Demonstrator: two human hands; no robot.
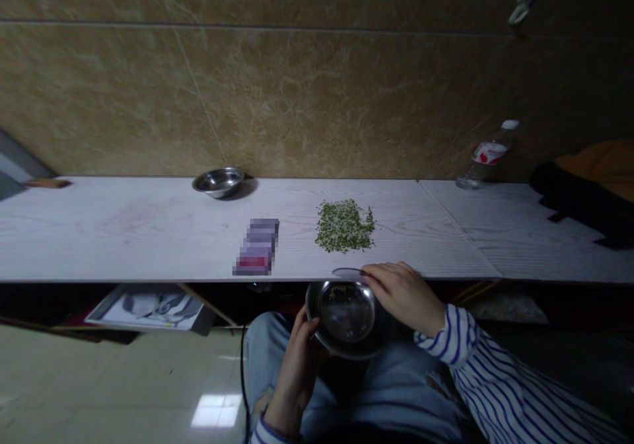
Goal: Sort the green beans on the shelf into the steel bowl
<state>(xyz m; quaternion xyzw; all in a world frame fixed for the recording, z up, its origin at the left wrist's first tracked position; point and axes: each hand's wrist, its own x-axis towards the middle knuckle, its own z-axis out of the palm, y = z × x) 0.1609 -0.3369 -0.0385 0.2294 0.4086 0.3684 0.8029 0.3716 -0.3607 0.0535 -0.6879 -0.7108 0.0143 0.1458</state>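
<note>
My left hand (303, 345) grips the left rim of a shiny metal bowl (347, 348), which I hold over my lap just below the counter's front edge. A few small yellowish-green bits lie inside the bowl near its far side. Above the bowl's right side, my right hand (403, 293) pinches a thin, flat piece with a rounded edge (348, 272); its exact kind is unclear. This piece is at the counter's edge. Just beyond it, a patch of small green bits (344, 227) is spread on the white wood-grain counter (421, 232).
A second metal bowl (218, 183) stands by the wall, and a blurred-out purple rectangle (256, 247) lies left of the green bits. A plastic bottle (488, 156) and dark cloth (579, 199) are at right. An open drawer (148, 306) juts out below left.
</note>
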